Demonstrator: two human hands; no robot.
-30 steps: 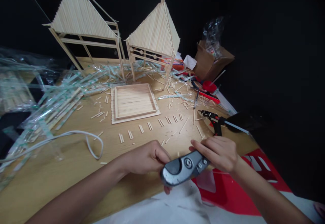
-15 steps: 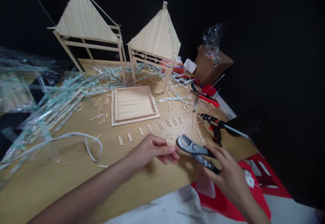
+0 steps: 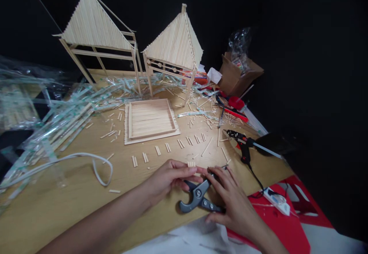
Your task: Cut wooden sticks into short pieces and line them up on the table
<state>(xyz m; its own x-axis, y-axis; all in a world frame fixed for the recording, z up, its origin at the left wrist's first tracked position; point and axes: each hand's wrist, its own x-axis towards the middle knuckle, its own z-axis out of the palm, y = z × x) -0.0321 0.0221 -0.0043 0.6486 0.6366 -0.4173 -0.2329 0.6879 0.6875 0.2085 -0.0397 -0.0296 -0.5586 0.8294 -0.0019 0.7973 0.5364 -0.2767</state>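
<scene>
Several short wooden stick pieces (image 3: 191,164) are pinched side by side between the thumb and fingers of my left hand (image 3: 175,175). A grey cutter with a hooked jaw (image 3: 198,193) lies on the table near its front edge, jaw pointing left. Over its handles rests my right hand (image 3: 230,196), fingers stretched out and spread rather than wrapped round them. Just beyond my hands, small pairs of cut sticks (image 3: 180,143) form a row. Behind that row sits a flat stick-built base with a raised rim (image 3: 152,134).
Two stick-built model houses with pitched roofs (image 3: 96,23) (image 3: 175,39) stand at the back. A black glue gun (image 3: 244,148) lies right, its cord running to a white power strip (image 3: 277,202). Plastic wrappers (image 3: 77,100) cover the left, near a white cable (image 3: 96,165). A cardboard box (image 3: 240,77) stands back right.
My right hand has moved left and lowered the cutter to the table, its jaw swinging toward me. The fingers have spread over the handles. My left hand still holds the stick pieces.
</scene>
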